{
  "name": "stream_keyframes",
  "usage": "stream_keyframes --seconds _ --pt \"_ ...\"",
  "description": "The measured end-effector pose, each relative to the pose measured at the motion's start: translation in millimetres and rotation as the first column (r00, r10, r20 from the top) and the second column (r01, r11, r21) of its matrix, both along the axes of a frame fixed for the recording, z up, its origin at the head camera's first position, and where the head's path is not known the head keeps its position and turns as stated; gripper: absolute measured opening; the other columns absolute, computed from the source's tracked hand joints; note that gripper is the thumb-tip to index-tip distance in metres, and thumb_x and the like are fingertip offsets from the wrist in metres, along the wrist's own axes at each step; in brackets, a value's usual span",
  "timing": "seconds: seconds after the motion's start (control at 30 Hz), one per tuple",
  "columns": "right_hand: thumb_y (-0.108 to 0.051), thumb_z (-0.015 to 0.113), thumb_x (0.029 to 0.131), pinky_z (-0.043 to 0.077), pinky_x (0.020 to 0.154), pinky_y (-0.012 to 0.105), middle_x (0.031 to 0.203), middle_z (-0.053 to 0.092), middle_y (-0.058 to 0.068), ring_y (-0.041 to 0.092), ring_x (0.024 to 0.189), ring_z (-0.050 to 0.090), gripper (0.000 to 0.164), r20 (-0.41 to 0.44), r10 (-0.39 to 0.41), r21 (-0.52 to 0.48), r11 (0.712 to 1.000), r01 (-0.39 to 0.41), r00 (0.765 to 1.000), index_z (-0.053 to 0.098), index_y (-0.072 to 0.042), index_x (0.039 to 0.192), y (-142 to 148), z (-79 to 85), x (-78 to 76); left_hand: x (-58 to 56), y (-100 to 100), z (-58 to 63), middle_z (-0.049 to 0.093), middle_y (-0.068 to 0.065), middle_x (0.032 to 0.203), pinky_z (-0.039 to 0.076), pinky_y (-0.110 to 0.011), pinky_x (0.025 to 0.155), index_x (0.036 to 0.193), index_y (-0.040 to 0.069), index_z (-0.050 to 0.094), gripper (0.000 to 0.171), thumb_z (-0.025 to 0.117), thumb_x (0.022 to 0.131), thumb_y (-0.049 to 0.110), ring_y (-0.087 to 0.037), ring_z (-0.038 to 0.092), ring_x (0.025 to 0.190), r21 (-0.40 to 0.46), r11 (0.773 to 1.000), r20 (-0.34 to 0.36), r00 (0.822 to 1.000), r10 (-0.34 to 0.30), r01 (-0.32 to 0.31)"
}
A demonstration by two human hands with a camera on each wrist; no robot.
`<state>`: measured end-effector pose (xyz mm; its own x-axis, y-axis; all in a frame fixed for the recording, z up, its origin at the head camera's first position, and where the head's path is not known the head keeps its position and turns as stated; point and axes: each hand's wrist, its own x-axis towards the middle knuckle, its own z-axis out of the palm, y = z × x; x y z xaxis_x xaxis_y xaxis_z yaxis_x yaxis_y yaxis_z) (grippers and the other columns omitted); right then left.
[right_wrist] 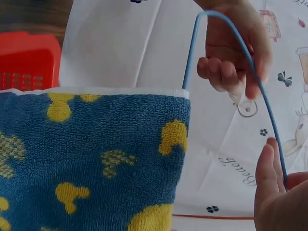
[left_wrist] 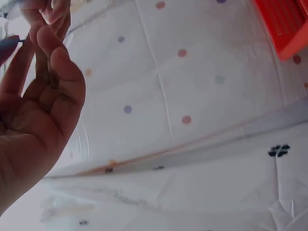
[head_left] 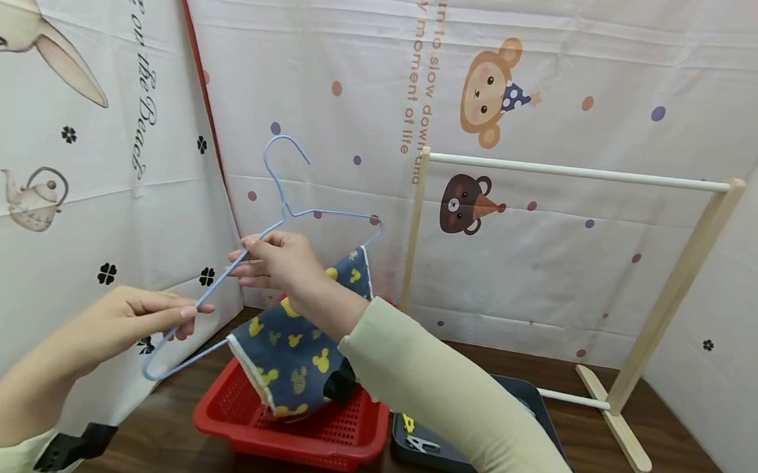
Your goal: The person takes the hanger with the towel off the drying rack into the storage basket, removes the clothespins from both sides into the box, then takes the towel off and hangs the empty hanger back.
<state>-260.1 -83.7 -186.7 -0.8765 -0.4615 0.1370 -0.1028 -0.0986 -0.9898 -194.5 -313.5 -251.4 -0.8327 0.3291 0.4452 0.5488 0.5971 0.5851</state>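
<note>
Left hand (head_left: pixel 132 316) and right hand (head_left: pixel 285 261) pinch a thin blue hanger (head_left: pixel 284 209) — its draped towel (head_left: pixel 296 350) blue, yellow-patterned, white-edged.

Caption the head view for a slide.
Left hand and right hand hold a blue hanger draped with a patterned towel near a red basket; a rack stands at right.

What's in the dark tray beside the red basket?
Visible in the dark tray: a yellow item, a grey clip, and a pale sliver, unidentifiable. The right sleeve covers the middle.
</note>
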Motion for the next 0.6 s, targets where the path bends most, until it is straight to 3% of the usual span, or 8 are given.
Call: stream_keyframes --seconds 0.13,0.23,0.3,0.4,0.47,0.6 --pt "-0.016 0.052 0.107 0.061 0.084 0.039 0.122 0.072 0.025 0.041 0.113 0.07 0.017 0.002 0.053 0.049 0.997 -0.053 0.999 0.062 -0.003 0.101 17.7 8.3 1.9 -2.7 16.7 1.3 0.069 0.019 0.086 0.048 -0.021 0.066 0.115 0.03 0.076 0.036 0.053 0.104 0.006 0.0 0.061 0.082 -0.078 0.994 -0.052 0.996 -0.075 0.071" --pt "-0.017 0.047 0.11 0.063 0.077 0.036 0.122 0.07 0.028 0.043 0.115 0.068 0.02 0.006 0.085 0.086 0.993 -0.086 0.996 0.056 -0.008 0.095 34.4 14.5 1.8 -9.7 31.8 4.7 0.066 0.018 0.083 0.05 -0.021 0.069 0.114 0.017 0.077 0.029 0.049 0.107 0.01 0.0 0.06 0.081 -0.105 0.991 -0.07 0.994 -0.086 0.078" --pt "-0.018 0.045 0.11 0.063 0.071 0.031 0.113 0.072 0.025 0.042 0.112 0.071 0.02 -0.001 0.097 0.125 0.988 -0.096 0.995 0.055 -0.009 0.095 46.2 17.9 1.3 -13.9 39.5 7.4 0.065 0.016 0.081 0.05 -0.022 0.068 0.113 0.009 0.076 0.028 0.049 0.108 0.014 -0.001 0.059 0.079 -0.106 0.993 -0.048 0.998 -0.049 0.044" --pt "-0.019 0.045 0.111 0.061 0.063 0.026 0.095 0.071 0.013 0.033 0.089 0.078 0.019 -0.007 0.103 0.196 0.975 -0.1 0.995 0.056 -0.008 0.099 63.4 20.4 -0.9 -19.1 44.2 9.9 0.064 0.014 0.081 0.051 -0.022 0.069 0.115 0.007 0.075 0.029 0.051 0.108 0.02 0.001 0.059 0.079 -0.106 0.994 0.011 1.0 0.007 -0.005" --pt "-0.018 0.044 0.111 0.058 0.06 0.024 0.085 0.066 0.006 0.021 0.075 0.076 0.019 -0.015 0.107 0.246 0.964 -0.1 0.994 0.055 -0.006 0.102 74.9 20.5 -2.4 -22.6 44.9 9.7 0.064 0.011 0.08 0.052 -0.022 0.069 0.116 0.006 0.075 0.028 0.052 0.107 0.021 -0.001 0.059 0.078 -0.101 0.995 0.035 0.999 0.017 -0.014" --pt "-0.015 0.042 0.111 0.056 0.058 0.024 0.076 0.062 0.003 0.011 0.063 0.069 0.019 -0.04 0.128 0.345 0.932 -0.107 0.991 0.054 -0.002 0.103 99.3 18.6 -5.0 -28.9 44.8 7.2 0.063 0.007 0.079 0.052 -0.023 0.068 0.117 0.005 0.074 0.029 0.053 0.107 0.022 -0.003 0.06 0.075 -0.093 0.996 0.077 0.997 0.014 -0.007"
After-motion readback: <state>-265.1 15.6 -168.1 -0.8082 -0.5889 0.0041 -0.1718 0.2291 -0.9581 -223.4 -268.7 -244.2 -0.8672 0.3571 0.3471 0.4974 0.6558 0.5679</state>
